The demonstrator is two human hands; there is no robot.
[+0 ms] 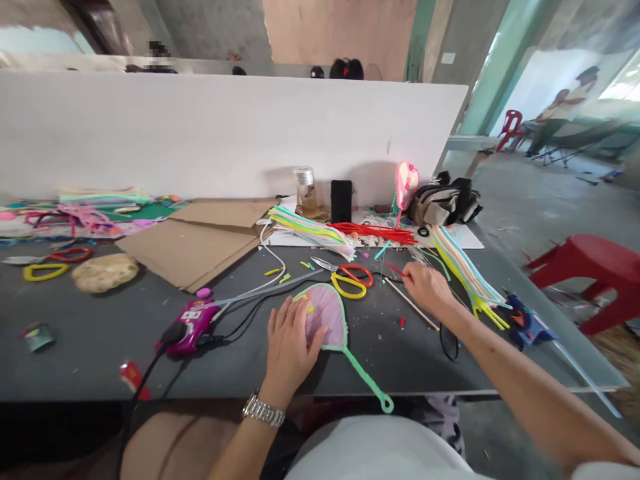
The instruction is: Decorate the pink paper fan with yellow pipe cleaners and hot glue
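Note:
My left hand, a metal watch on its wrist, lies flat with fingers apart over a small purple hand fan. The fan has a green fuzzy border, a green stem ending in a loop, and some yellow bits on its face, partly hidden by my fingers. Farther right, my right hand is closed on a thin red pipe cleaner whose tip sticks out to the left. Between the hands lie scissors with orange and yellow handles. A thin wooden stick rests below my right hand.
Bundles of pipe cleaners, pastel and red, lie behind. Cardboard, a purple glue gun with its cord and a stone are left. A blue glue gun and red stool are right. A white partition closes the back.

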